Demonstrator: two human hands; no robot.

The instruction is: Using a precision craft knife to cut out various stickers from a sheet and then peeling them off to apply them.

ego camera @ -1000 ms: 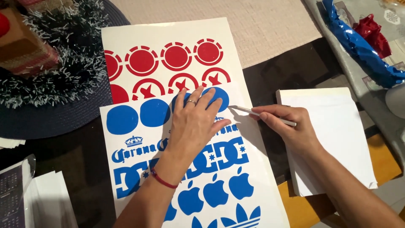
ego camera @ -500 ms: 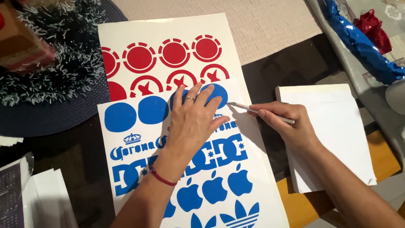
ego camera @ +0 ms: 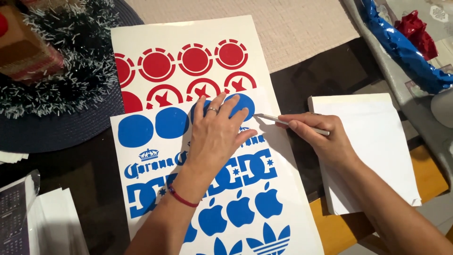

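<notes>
The blue sticker sheet [ego camera: 155,156] lies on the dark table [ego camera: 325,80], reaching its near edge and overlapping the lower part of a red sticker sheet [ego camera: 184,52] that runs toward the far edge. The left hand [ego camera: 217,134] presses flat on the blue sheet near its top right corner, fingers slightly spread over a blue circle [ego camera: 243,105], a ring on one finger and a red bracelet [ego camera: 181,198] at the wrist. The right hand [ego camera: 321,137] pinches a slim metal craft knife [ego camera: 288,123] between thumb and fingertips, its tip touching the sheet's right edge just beside that circle. A white paper pad [ego camera: 377,141] lies under the right forearm, near the table's right edge. A tinsel wreath [ego camera: 71,80] sits at the far left corner.
</notes>
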